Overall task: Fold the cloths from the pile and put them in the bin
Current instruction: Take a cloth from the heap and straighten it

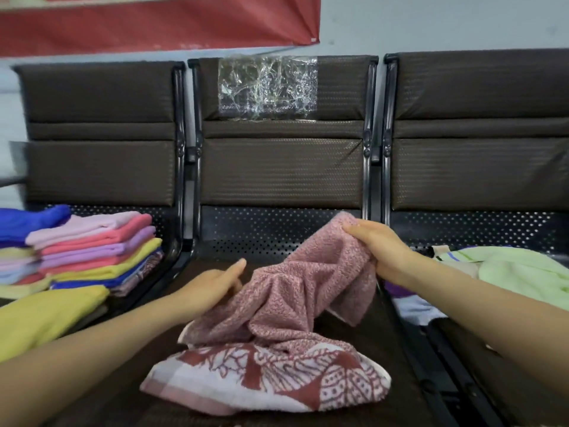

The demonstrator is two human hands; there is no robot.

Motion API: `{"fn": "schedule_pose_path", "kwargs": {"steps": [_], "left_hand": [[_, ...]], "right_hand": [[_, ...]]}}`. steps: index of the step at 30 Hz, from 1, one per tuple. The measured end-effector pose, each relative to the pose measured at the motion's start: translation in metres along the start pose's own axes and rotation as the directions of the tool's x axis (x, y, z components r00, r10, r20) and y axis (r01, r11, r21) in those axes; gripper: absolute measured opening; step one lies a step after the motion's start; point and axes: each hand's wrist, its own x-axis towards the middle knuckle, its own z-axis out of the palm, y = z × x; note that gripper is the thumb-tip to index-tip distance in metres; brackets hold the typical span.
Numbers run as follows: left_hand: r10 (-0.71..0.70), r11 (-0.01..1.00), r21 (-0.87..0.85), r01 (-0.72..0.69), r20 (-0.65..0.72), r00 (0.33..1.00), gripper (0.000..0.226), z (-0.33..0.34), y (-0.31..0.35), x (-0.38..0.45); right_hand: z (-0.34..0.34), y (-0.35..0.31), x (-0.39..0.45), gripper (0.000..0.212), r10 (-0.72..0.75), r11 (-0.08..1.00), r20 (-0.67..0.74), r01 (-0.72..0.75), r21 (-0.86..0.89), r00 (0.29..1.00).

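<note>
Nearest the wearer, the rumpled pink terry towel with a white leaf-patterned border (271, 343) lies bunched on the dark brown seat worktop (363, 337), its printed end slumped below and toward the wearer from both hands. The left hand (212, 285) has its grip loose, fingers extended and thumb raised, resting against the towel's left fold and, as far as I can judge, pinching nothing. Further off and to the right, the right hand (381, 251) has its grip closed on the towel's upper corner, lifting it clear of the seat. To fold well, the left hand should probably find the matching corner along the same edge, so both grips can shake the towel flat before halving it. Left of the left hand sits a stack of folded cloths in pink, lilac, yellow and blue (95, 248); right of the right hand lies the unfolded heap with a pale green cloth (517, 272) on top. No bin is in view
</note>
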Motion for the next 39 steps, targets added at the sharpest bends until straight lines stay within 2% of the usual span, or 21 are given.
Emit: {"fn": "schedule_pose_path", "kwargs": {"steps": [1,3,5,6,8,10,13,15,17,19,21,22,24,25,28,31,33,36,37,39], "left_hand": [[0.058,0.998,0.0,-0.058,-0.081,0.995,0.068,0.0,0.01,0.003],[0.065,0.972,-0.212,-0.101,-0.172,0.983,0.063,-0.002,0.034,0.008],[0.042,0.873,-0.477,-0.102,-0.133,0.99,0.057,0.001,0.058,0.013],[0.062,0.836,-0.538,-0.109,-0.103,0.993,0.055,0.007,0.068,0.015],[0.155,0.83,-0.531,-0.173,-0.079,0.985,0.046,0.021,0.081,0.016],[0.289,0.823,-0.498,-0.275,-0.051,0.956,0.035,0.039,0.094,0.017],[0.484,0.818,-0.403,-0.41,0.097,0.87,0.047,0.056,0.107,0.021],[0.457,0.85,-0.379,-0.365,0.187,0.87,0.049,0.062,0.109,0.025],[0.462,0.859,-0.34,-0.383,0.189,0.867,0.029,0.066,0.106,0.028],[0.509,0.843,-0.273,-0.464,0.125,0.852,0.009,0.065,0.102,0.03],[0.552,0.83,-0.118,-0.544,0.042,0.833,0.027,0.058,0.093,0.033],[0.589,0.807,0.024,-0.589,0.022,0.808,0.032,0.053,0.089,0.035],[0.658,0.701,0.322,-0.637,0.052,0.751,0.036,0.044,0.08,0.035],[0.665,0.658,0.418,-0.626,0.068,0.744,0.037,0.041,0.076,0.035],[0.625,0.648,0.517,-0.559,0.059,0.779,0.032,0.029,0.068,0.034],[0.583,0.677,0.536,-0.504,0.027,0.812,0.03,0.018,0.058,0.035],[0.541,0.744,0.489,-0.455,-0.043,0.84,0.03,0.009,0.046,0.037],[0.418,0.903,0.195,-0.382,-0.203,0.885,0.03,-0.004,0.033,0.042],[0.367,0.93,0.091,-0.355,-0.245,0.897,0.034,-0.008,0.032,0.044],[0.274,0.946,-0.088,-0.312,-0.297,0.915,0.017,-0.014,0.033,0.045]], "right_hand": [[0.002,-0.009,-0.005,0.016,-0.034,0.997,0.069,0.038,-0.063,0.997],[0.006,-0.026,-0.018,0.021,-0.129,0.939,0.189,0.181,-0.291,0.973],[0.009,-0.04,-0.031,0.032,-0.211,0.724,0.315,0.364,-0.586,0.925],[0.011,-0.045,-0.035,0.033,-0.207,0.601,0.384,0.427,-0.676,0.9],[0.012,-0.05,-0.042,0.027,-0.193,0.463,0.449,0.484,-0.742,0.872],[0.004,-0.05,-0.046,0.021,-0.206,0.428,0.444,0.488,-0.761,0.872],[-0.006,-0.049,-0.046,0.014,-0.188,0.436,0.427,0.464,-0.771,0.885],[-0.014,-0.047,-0.043,0.009,-0.183,0.461,0.403,0.44,-0.771,0.897],[-0.02,-0.044,-0.04,0.007,-0.196,0.484,0.359,0.409,-0.774,0.912],[-0.026,-0.04,-0.036,0.011,-0.191,0.491,0.303,0.358,-0.794,0.934],[-0.031,-0.033,-0.031,0.019,-0.153,0.484,0.261,0.302,-0.821,0.953],[-0.034,-0.029,-0.028,0.022,-0.119,0.471,0.252,0.278,-0.837,0.96],[-0.038,-0.021,-0.024,0.023,-0.033,0.437,0.236,0.226,-0.87,0.971],[-0.04,-0.018,-0.022,0.022,-0.004,0.424,0.223,0.203,-0.883,0.975],[-0.05,-0.01,-0.018,0.023,0.027,0.419,0.176,0.149,-0.896,0.984],[-0.061,-0.006,-0.017,0.03,0.045,0.453,0.135,0.101,-0.886,0.99],[-0.067,-0.006,-0.019,0.037,0.047,0.529,0.123,0.08,-0.845,0.991],[-0.07,-0.007,-0.021,0.038,0.013,0.745,0.087,0.048,-0.665,0.996],[-0.07,-0.008,-0.021,0.037,-0.005,0.812,0.08,0.051,-0.581,0.997],[-0.068,-0.011,-0.018,0.034,-0.022,0.931,0.071,0.046,-0.363,0.997]]}}
